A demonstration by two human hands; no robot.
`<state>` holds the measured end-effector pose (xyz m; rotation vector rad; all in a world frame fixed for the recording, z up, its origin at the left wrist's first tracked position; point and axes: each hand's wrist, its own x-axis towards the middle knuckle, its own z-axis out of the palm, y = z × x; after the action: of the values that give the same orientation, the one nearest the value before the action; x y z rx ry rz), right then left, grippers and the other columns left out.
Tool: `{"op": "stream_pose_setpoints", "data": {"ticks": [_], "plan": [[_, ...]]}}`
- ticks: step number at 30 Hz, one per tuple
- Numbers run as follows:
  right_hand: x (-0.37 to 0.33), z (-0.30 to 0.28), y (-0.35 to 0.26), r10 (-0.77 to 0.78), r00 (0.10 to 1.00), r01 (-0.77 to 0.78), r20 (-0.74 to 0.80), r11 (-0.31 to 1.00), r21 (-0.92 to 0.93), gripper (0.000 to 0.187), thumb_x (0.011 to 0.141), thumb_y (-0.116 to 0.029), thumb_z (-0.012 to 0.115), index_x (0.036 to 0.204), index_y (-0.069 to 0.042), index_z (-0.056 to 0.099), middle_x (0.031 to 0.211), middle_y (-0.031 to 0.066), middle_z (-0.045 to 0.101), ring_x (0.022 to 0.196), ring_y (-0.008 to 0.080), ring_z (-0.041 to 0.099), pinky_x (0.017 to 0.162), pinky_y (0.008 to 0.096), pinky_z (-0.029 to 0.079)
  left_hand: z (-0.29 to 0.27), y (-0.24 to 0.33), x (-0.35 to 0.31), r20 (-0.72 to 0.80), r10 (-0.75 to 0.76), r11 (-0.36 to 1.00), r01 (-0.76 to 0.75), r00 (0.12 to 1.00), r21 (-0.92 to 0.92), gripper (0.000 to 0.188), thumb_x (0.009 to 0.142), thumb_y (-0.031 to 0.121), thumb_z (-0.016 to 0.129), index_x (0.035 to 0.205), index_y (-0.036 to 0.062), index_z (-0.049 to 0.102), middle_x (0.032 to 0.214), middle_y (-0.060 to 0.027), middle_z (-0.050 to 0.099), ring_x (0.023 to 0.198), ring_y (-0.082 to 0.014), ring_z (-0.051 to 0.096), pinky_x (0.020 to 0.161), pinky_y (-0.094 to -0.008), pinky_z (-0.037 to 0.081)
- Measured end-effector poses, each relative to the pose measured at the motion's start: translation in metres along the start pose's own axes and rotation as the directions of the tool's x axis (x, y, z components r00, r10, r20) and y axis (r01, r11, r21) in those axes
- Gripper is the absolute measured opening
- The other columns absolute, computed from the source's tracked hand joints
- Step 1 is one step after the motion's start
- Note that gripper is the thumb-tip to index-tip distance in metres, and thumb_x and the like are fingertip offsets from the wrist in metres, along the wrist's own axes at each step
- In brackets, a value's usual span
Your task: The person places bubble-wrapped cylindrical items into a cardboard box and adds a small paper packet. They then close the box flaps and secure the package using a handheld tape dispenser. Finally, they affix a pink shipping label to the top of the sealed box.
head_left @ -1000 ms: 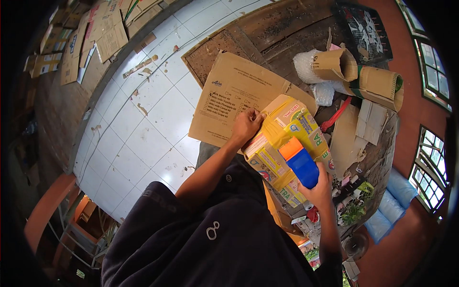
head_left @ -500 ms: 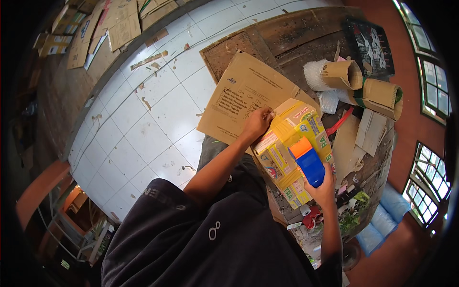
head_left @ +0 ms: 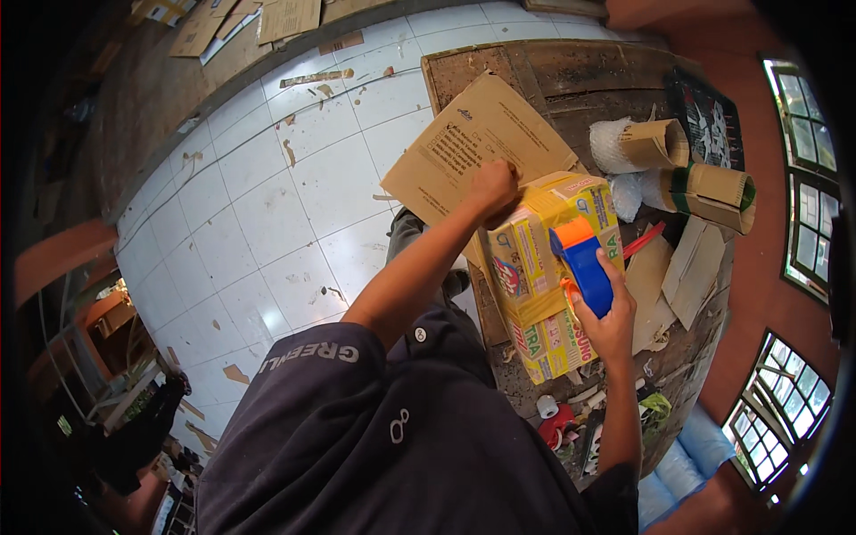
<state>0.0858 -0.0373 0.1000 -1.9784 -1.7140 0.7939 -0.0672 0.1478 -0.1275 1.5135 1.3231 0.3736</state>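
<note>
Cluttered wooden bench (head_left: 580, 64); yellow box (head_left: 540, 283) at its edge. R hand (head_left: 613, 314) grips blue tape dispenser (head_left: 588, 267); L hand (head_left: 495, 187) at box corner, hold unclear. Prob. mid-taping; next calls for steady box.

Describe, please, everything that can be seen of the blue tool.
The blue tool looks like a tape dispenser. Its rounded body seems plastic, with a broad orange end and a smaller orange part on its left side. It slants, orange end pointing forward and slightly left. The right grip holds it over the box; contact with the box is unclear.
</note>
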Motion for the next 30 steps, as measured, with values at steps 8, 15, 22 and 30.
{"op": "stream_pose_setpoints", "data": {"ticks": [8,15,22,30], "plan": [[-0.002,-0.002,-0.005,-0.007,1.000,0.009,-0.026,0.998,0.056,0.063,0.084,-0.013,0.077,0.142,-0.006,0.055,0.103,0.0198,0.074,0.091,0.0282,0.075,0.083,0.0407,0.058,-0.036,0.092,-0.081,0.232,0.175,0.971,-0.207,0.957,0.118,0.071,0.107,0.054,0.032,0.100,-0.0048,0.071,0.104,-0.0331,0.069,0.101,-0.0503,0.067,0.091,-0.0522,0.052],[-0.020,-0.009,0.009,-0.002,1.000,0.002,-0.002,0.999,0.048,0.065,0.084,-0.023,0.078,0.143,-0.010,0.055,0.101,0.0242,0.073,0.089,0.0363,0.074,0.084,0.0442,0.057,-0.026,0.087,-0.091,0.062,0.206,0.866,-0.211,0.977,0.454,0.073,0.107,0.057,0.026,0.092,0.0050,0.074,0.090,-0.0233,0.074,0.086,-0.0443,0.072,0.080,-0.0532,0.057],[-0.070,-0.018,0.038,-0.033,0.999,0.034,-0.020,0.999,0.026,0.064,0.083,-0.021,0.077,0.143,-0.012,0.057,0.091,0.0239,0.073,0.077,0.0363,0.073,0.076,0.0440,0.058,-0.026,0.091,-0.093,0.005,0.187,0.834,-0.162,0.982,0.527,0.078,0.106,0.061,0.024,0.093,0.0039,0.075,0.096,-0.0253,0.073,0.093,-0.0452,0.071,0.083,-0.0527,0.056],[-0.126,-0.027,0.051,0.003,1.000,-0.002,-0.030,0.999,0.034,0.066,0.081,-0.016,0.077,0.143,-0.012,0.057,0.100,0.0251,0.073,0.086,0.0387,0.074,0.078,0.0446,0.059,-0.025,0.101,-0.094,0.026,0.092,0.812,-0.090,0.995,0.576,0.072,0.106,0.058,0.026,0.104,0.0045,0.075,0.106,-0.0240,0.073,0.101,-0.0439,0.070,0.089,-0.0524,0.055]]}}
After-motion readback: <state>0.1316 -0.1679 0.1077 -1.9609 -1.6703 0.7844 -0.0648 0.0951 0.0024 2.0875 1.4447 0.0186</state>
